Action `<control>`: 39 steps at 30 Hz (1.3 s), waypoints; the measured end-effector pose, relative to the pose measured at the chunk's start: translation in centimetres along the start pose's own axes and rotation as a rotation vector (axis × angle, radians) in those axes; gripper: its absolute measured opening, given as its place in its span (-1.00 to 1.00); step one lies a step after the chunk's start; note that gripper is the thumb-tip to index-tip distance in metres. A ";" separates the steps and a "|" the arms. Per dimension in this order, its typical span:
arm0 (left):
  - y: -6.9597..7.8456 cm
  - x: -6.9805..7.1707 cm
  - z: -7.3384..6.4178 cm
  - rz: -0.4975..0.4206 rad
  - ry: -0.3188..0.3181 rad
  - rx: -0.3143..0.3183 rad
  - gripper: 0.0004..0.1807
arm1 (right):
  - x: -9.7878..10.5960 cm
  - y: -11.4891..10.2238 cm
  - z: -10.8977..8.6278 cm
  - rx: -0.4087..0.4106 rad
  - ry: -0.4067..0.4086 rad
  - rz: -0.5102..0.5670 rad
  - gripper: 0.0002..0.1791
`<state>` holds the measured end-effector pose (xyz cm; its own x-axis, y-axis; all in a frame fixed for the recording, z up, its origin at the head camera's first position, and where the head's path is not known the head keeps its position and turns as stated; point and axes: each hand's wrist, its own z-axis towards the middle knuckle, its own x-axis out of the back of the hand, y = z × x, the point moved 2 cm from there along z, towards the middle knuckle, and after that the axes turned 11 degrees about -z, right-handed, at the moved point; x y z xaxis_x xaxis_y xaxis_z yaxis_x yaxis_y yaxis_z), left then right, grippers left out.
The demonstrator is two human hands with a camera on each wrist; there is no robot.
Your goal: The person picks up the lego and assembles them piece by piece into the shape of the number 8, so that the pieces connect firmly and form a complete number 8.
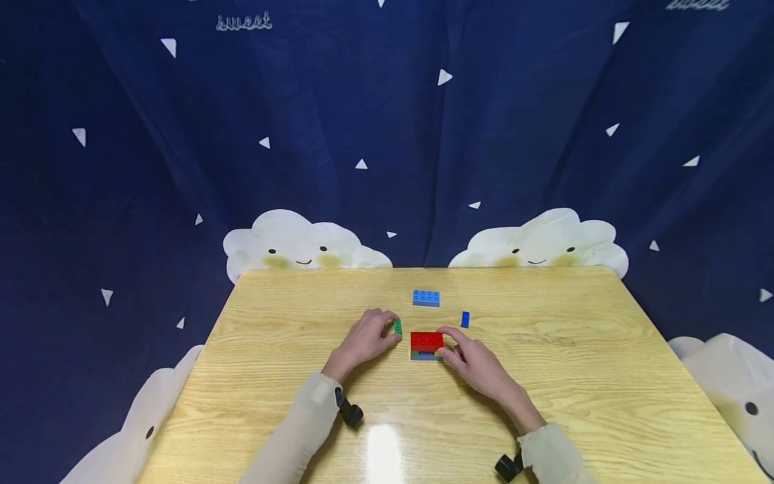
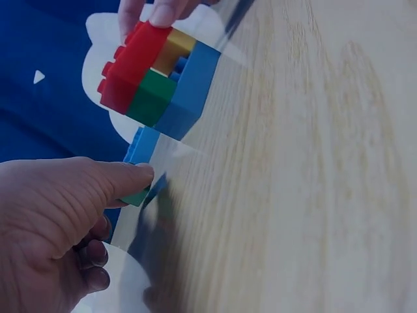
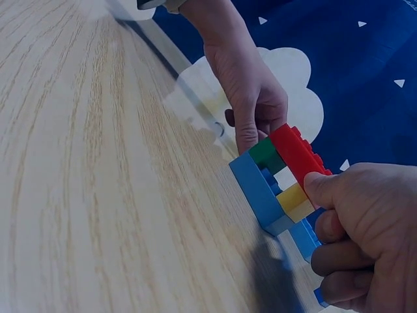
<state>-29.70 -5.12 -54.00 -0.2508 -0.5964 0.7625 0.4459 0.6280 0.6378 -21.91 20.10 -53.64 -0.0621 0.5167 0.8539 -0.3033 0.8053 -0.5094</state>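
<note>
My left hand (image 1: 365,338) pinches a small green brick (image 1: 397,327) between thumb and fingers, just left of a built block stack. The stack has a long red brick (image 2: 135,67) on top and a blue brick (image 2: 189,92) at the bottom. Between them sit a green brick (image 2: 151,98) and a yellow brick (image 3: 295,203), with a gap where blue studs show. At the stack's right end my right hand (image 1: 479,366) grips the red brick, with the thumb on its near side. Its other fingertips are partly hidden in the right wrist view.
Behind the stack lies a light blue brick (image 1: 426,298) with studs up. A small dark blue brick (image 1: 465,319) is to the right, beyond the right hand. All rest on a wooden table (image 1: 574,376), backed by a dark blue curtain (image 1: 387,121) with white patterns.
</note>
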 end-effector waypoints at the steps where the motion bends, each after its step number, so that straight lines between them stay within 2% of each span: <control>1: 0.0 0.0 -0.1 -0.003 0.003 -0.002 -0.59 | 0.0 0.0 0.0 -0.001 -0.001 -0.001 -0.52; 14: 1.4 0.7 -0.9 -0.058 0.032 -0.017 -0.66 | 0.0 0.2 0.1 0.008 -0.004 -0.010 -0.52; 21: 2.8 1.5 -1.4 -0.105 0.065 -0.049 -0.58 | 0.1 0.2 0.2 0.034 0.012 -0.007 -0.52; 25: 3.6 1.7 -1.7 -0.137 0.059 -0.077 -0.57 | 0.0 0.2 0.2 0.036 0.004 0.004 -0.52; 29: 4.3 1.7 -2.0 -0.155 0.043 -0.075 -0.56 | 0.0 0.2 0.3 0.038 -0.007 0.016 -0.53; 39: 5.1 1.2 -1.9 -0.113 0.013 -0.097 -0.58 | 0.1 0.1 0.2 0.035 -0.003 0.009 -0.51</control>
<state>-26.08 -3.58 -49.98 -0.2934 -0.6673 0.6846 0.4963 0.5057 0.7056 -22.12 20.20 -53.63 -0.0675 0.5232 0.8496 -0.3357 0.7899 -0.5131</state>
